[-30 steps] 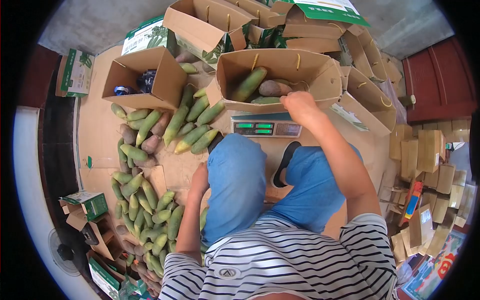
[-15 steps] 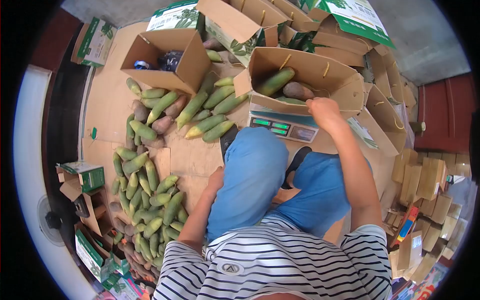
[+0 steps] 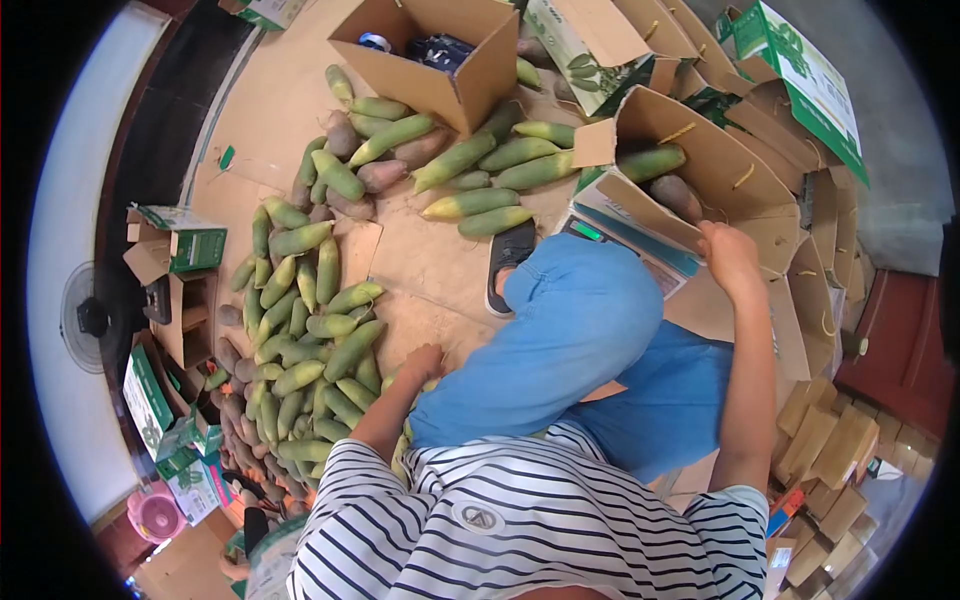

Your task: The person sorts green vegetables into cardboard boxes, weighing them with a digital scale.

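I sit on the floor in blue jeans and a striped shirt. My right hand (image 3: 730, 258) rests on the near rim of an open cardboard box (image 3: 735, 150), fingers curled over the edge. In the box lie a long green fruit (image 3: 652, 162) and a brown one (image 3: 678, 195). The box stands on a scale (image 3: 625, 232) with a green display. My left hand (image 3: 422, 362) reaches down beside my left knee, touching the edge of a big pile of green fruits (image 3: 300, 330); its fingers are partly hidden.
More green and brown fruits (image 3: 470, 165) lie before another open box (image 3: 440, 80). Stacked open boxes (image 3: 800, 70) crowd the back right. Small green cartons (image 3: 190, 245) and a fan (image 3: 85, 315) stand at the left, folded cardboard (image 3: 830, 440) at the right. A black shoe (image 3: 508, 258) sits by my knee.
The view has swung left and tilted, bringing the fruit pile toward the middle. My right hand stays on the box rim. My left hand remains low beside my knee, by the pile.
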Action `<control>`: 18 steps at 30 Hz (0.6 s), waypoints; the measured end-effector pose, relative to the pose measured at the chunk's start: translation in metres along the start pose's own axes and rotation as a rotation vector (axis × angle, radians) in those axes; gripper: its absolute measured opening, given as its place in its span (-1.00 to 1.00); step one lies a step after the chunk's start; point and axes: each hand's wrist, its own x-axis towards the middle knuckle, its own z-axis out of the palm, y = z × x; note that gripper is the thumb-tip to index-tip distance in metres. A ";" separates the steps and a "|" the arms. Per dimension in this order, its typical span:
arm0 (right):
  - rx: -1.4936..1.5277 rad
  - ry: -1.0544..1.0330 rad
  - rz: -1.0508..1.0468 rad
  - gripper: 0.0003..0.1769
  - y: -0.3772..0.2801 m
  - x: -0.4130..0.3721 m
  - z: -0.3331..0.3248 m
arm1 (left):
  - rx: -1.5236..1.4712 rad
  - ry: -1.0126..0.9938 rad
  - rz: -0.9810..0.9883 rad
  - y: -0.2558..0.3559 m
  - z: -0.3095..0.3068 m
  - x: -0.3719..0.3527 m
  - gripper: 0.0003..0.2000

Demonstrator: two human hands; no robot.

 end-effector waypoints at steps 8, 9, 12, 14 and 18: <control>-0.004 -0.050 0.011 -0.87 -0.004 0.002 -0.002 | 0.209 0.192 -0.022 -0.007 0.031 -0.006 -0.61; -0.003 -0.052 0.013 -0.86 -0.004 0.002 -0.002 | 0.201 0.181 -0.051 -0.009 0.034 -0.004 -0.61; -0.016 -0.074 0.035 -0.84 -0.006 0.002 -0.002 | 0.178 0.158 -0.111 -0.018 0.043 0.003 -0.59; -0.023 -0.074 0.039 -0.84 -0.007 0.002 -0.002 | 0.171 0.169 -0.116 -0.023 0.048 0.010 -0.56; -0.021 -0.059 0.055 -0.83 -0.009 0.001 -0.004 | 0.153 0.099 -0.136 -0.023 0.040 0.017 -0.51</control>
